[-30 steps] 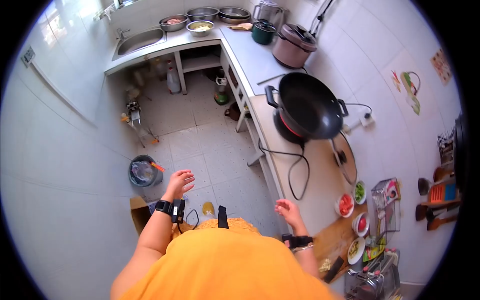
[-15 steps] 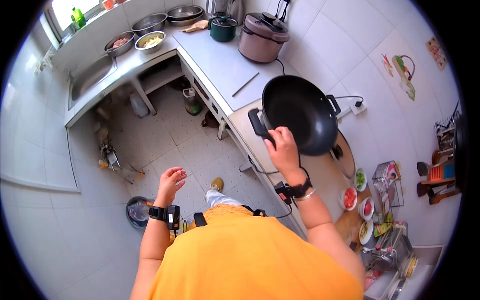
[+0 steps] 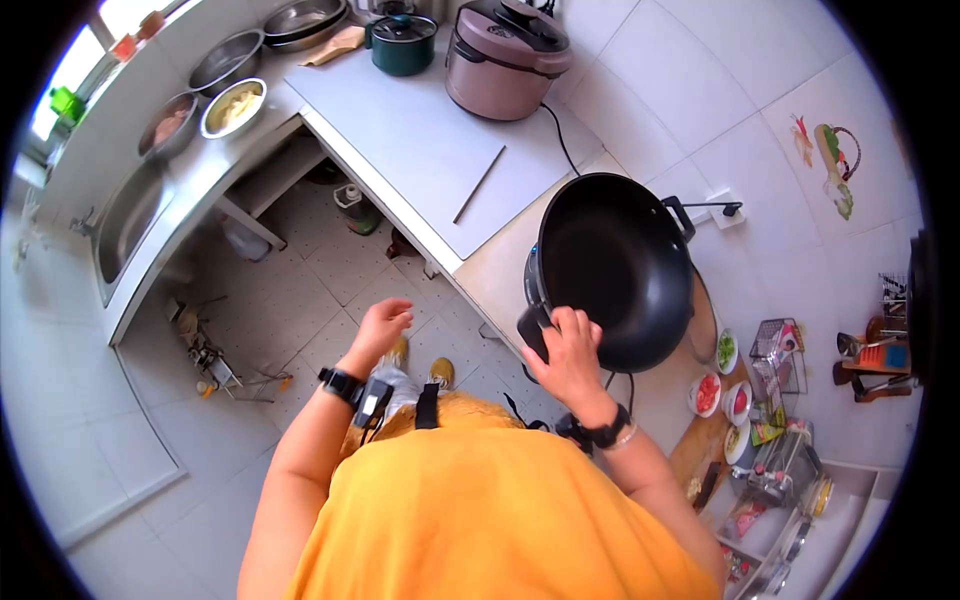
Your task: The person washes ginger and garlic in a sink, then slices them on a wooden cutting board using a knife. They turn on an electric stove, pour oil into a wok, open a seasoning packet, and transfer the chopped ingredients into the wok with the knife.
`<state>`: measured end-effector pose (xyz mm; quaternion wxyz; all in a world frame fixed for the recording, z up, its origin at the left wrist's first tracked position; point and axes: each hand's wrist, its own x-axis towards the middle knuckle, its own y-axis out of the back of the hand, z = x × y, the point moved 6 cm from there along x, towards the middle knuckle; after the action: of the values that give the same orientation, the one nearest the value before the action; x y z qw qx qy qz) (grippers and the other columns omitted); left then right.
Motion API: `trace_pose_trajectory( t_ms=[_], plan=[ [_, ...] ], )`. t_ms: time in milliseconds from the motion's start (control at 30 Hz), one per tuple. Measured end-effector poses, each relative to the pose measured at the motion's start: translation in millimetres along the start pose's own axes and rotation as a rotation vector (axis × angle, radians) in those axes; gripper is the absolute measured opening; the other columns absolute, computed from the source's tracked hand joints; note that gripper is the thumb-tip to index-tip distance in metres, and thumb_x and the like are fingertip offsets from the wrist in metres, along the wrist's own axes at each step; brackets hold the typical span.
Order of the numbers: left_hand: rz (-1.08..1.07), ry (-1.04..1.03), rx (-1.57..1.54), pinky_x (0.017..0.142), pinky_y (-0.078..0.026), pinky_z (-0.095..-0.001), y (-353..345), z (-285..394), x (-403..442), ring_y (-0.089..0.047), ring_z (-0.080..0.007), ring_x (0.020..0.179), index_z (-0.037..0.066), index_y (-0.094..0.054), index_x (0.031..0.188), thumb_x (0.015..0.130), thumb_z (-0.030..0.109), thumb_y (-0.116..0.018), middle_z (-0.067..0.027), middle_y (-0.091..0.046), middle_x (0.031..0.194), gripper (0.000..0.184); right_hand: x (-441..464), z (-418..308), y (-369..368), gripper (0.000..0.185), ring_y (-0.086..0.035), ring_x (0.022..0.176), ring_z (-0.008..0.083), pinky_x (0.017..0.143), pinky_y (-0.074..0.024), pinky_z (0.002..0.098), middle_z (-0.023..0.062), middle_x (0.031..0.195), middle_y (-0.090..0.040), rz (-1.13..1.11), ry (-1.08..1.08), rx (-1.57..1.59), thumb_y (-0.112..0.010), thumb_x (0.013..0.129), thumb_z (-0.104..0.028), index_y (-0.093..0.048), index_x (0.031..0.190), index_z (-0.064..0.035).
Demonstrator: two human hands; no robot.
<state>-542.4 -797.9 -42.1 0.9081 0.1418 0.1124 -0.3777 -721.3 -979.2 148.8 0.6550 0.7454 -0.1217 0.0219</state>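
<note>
My right hand (image 3: 572,360) is at the near edge of a large black wok (image 3: 615,270), its fingers closed over the rim next to a black side handle (image 3: 533,328). The wok's inside looks bare and dark, and it sits tilted on the counter. A second side handle (image 3: 680,217) points toward the wall. Behind the wok, part of a glass lid (image 3: 703,315) shows. In the air over the floor, left of the counter, hovers my left hand (image 3: 385,325), holding nothing, fingers loosely bent and apart from any object.
Beyond the wok, a thin stick (image 3: 480,184) lies on the white worktop (image 3: 400,130). A pink cooker (image 3: 505,70) and a green pot (image 3: 402,50) stand farther back. Small bowls hold chopped greens (image 3: 727,350) and red pieces (image 3: 706,392). Metal bowls sit near the sink (image 3: 130,220).
My right hand and the wok have shifted toward me, and the wok has turned a little. My left hand has moved up and right. The whole view has also shifted.
</note>
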Motion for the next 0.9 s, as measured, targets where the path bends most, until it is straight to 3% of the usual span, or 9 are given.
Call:
trace_pose_trajectory(
  t_ms=[67,133,200,333,400,433,633,767,900],
  plan=[
    [-0.124,-0.176,0.125,0.072,-0.051,-0.033,-30.0,15.5,34.8,-0.064,-0.0264,0.079,-0.001,-0.054,0.116,0.082,0.009,-0.058,-0.0167,-0.065,0.09,0.035,-13.5,-1.4,6.3,0.029,-0.043,0.095,0.0251,0.078,-0.031,0.0392,0.0086,0.099,-0.047,-0.102,-0.091,-0.053,-0.074,0.065,-0.026,-0.06,0.075,-0.0027],
    [-0.31,-0.186,0.181,0.079,-0.05,-0.0307,-66.5,31.4,60.5,-0.062,-0.0244,0.088,0.002,-0.044,0.129,0.083,0.003,-0.052,-0.0156,-0.061,0.103,0.047,-26.8,-2.0,9.3,0.03,-0.048,0.091,0.0259,0.076,-0.0352,0.0385,0.0089,0.094,-0.049,-0.256,-0.222,-0.108,-0.073,0.067,-0.024,-0.061,0.083,-0.0018],
    [-0.344,-0.365,0.241,0.089,-0.045,-0.0361,-108.5,36.2,87.9,-0.055,-0.0325,0.103,0.001,-0.031,0.137,0.077,0.0,-0.051,-0.0224,-0.05,0.119,0.063,-47.5,-1.4,5.3,0.031,-0.05,0.088,0.0267,0.075,-0.0377,0.0384,0.0094,0.091,-0.05,-0.261,-0.309,-0.134,-0.072,0.068,-0.023,-0.06,0.088,-0.0018],
    [-0.343,-0.402,0.385,0.099,-0.037,-0.0411,-172.9,37.8,118.1,-0.041,-0.0415,0.116,-0.001,-0.018,0.14,0.07,0.0,-0.054,-0.0274,-0.035,0.129,0.078,-48.5,-8.5,5.8,0.036,-0.055,0.081,0.029,0.073,-0.0428,0.0387,0.0108,0.084,-0.052,-0.244,-0.443,-0.175,-0.071,0.07,-0.021,-0.058,0.098,-0.0022],
    [-0.379,-0.195,0.3,0.102,-0.032,-0.0429,-183.0,30.9,126.3,-0.034,-0.0465,0.119,-0.003,-0.015,0.14,0.065,0.002,-0.057,-0.0305,-0.029,0.13,0.085,-46.5,-10.3,4.6,0.035,-0.055,0.081,0.029,0.073,-0.0429,0.0385,0.011,0.085,-0.052,-0.251,-0.489,-0.188,-0.071,0.07,-0.02,-0.058,0.098,-0.002],
    [-0.334,-0.296,0.306,0.098,-0.034,-0.0487,-187.4,25.8,128.7,-0.039,-0.05,0.112,-0.001,-0.016,0.14,0.072,0.011,-0.06,-0.0293,-0.03,0.13,0.081,-45.7,-10.8,3.7,0.035,-0.055,0.081,0.029,0.072,-0.043,0.0382,0.0112,0.085,-0.052,-0.247,-0.526,-0.194,-0.071,0.07,-0.019,-0.059,0.097,-0.0018],
    [-0.285,-0.359,0.32,0.097,-0.037,-0.0473,-184.4,37.0,167.4,-0.043,-0.0474,0.109,0.009,-0.025,0.14,0.072,0.009,-0.06,-0.0281,-0.035,0.126,0.076,-44.2,-14.7,6.5,0.036,-0.056,0.08,0.0293,0.069,-0.0438,0.0391,0.0112,0.084,-0.053,-0.198,-0.615,-0.195,-0.071,0.068,-0.018,-0.059,0.098,-0.0017],
    [-0.365,-0.437,0.386,0.094,-0.041,-0.0435,-186.9,47.8,194.9,-0.047,-0.0427,0.107,0.007,-0.032,0.137,0.074,0.008,-0.058,-0.0255,-0.043,0.121,0.068,-46.3,-14.0,8.7,0.038,-0.056,0.078,0.0291,0.068,-0.0442,0.039,0.0102,0.083,-0.053,-0.173,-0.65,-0.203,-0.072,0.067,-0.019,-0.06,0.098,-0.002],
    [-0.381,-0.411,0.333,0.094,-0.04,-0.045,-187.6,38.8,181.7,-0.047,-0.0444,0.107,0.005,-0.032,0.136,0.074,0.01,-0.059,-0.0265,-0.042,0.121,0.068,-49.7,-12.7,8.1,0.036,-0.055,0.077,0.0301,0.067,-0.0443,0.0383,0.0107,0.083,-0.053,-0.178,-0.675,-0.185,-0.071,0.067,-0.017,-0.062,0.098,-0.0015]
  ],
)
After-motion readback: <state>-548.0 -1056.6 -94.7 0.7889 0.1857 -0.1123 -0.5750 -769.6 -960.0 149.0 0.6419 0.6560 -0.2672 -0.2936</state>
